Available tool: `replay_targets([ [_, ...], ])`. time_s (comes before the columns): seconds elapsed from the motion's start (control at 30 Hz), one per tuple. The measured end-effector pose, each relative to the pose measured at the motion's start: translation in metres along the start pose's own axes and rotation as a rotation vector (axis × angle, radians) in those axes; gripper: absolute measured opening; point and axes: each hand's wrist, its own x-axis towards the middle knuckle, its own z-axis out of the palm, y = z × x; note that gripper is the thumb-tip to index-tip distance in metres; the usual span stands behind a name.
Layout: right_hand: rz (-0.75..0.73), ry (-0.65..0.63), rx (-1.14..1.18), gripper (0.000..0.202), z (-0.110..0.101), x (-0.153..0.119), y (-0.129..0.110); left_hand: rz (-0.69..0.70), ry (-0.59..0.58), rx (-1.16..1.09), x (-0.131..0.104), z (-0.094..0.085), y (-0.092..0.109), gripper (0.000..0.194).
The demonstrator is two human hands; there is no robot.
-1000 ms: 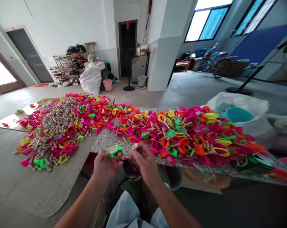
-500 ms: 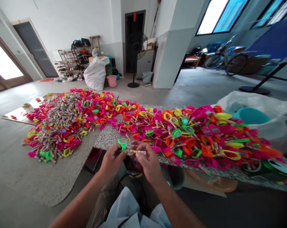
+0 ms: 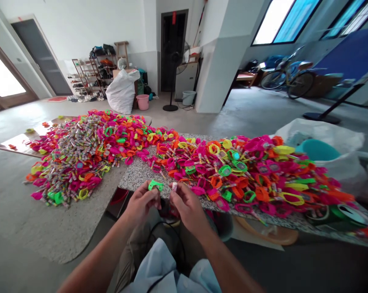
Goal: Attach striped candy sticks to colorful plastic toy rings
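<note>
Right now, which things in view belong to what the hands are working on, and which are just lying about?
In hand:
- left hand pinching a green toy wristband
- right hand holding a small candy tube
- heap of bright wristbands on the stone slab
- mound of candy tubes

Lying about:
- white sack
- pink bucket
- bicycle
- shoe rack

green toy watch (image 3: 155,185) | neon plastic band, pinched at fingertips, above near slab edge || candy stick (image 3: 173,187) | small, pale wrapper, upright, just right of watch

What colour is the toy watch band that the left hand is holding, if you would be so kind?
Bright green; the toy watch band shows best in the head view, at the left hand.
</note>
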Motion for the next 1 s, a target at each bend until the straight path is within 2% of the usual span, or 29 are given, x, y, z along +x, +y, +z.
replay_targets([
  [0.1, -0.01, 0.036, 0.001, 0.038, 0.003, 0.003, 0.003, -0.125, -0.036, -0.355, -0.002, 0.003, 0.006, 0.033],
  [0.23, 0.016, -0.04, 0.12, 0.037, 0.012, 0.004, 0.002, -0.147, -0.031, -0.553, -0.001, 0.004, 0.005, 0.031],
  [0.33, 0.004, -0.06, 0.115, 0.031, 0.02, 0.0, 0.001, -0.144, -0.02, -0.574, 0.001, 0.004, 0.0, 0.023],
  [0.47, -0.07, 0.043, -0.025, 0.027, 0.025, -0.005, 0.003, -0.138, 0.015, -0.553, 0.004, 0.002, -0.006, 0.016],
  [0.57, -0.112, 0.109, -0.047, 0.027, 0.029, -0.006, 0.003, -0.139, 0.05, -0.534, 0.006, 0.002, -0.009, 0.012],
  [0.7, -0.104, 0.157, -0.063, 0.022, 0.031, -0.002, 0.001, -0.149, 0.042, -0.49, 0.007, 0.0, -0.019, 0.015],
  [0.83, -0.166, 0.175, -0.182, 0.017, 0.022, 0.005, 0.001, -0.059, 0.054, -0.273, 0.011, -0.012, -0.029, 0.026],
  [0.93, -0.288, 0.151, -0.328, 0.012, 0.011, 0.011, -0.003, 0.165, 0.118, 0.142, 0.012, -0.024, -0.023, 0.05],
  [1.0, -0.347, 0.071, -0.387, 0.01, 0.004, 0.014, -0.006, 0.328, 0.043, 0.522, 0.01, -0.027, -0.009, 0.059],
])
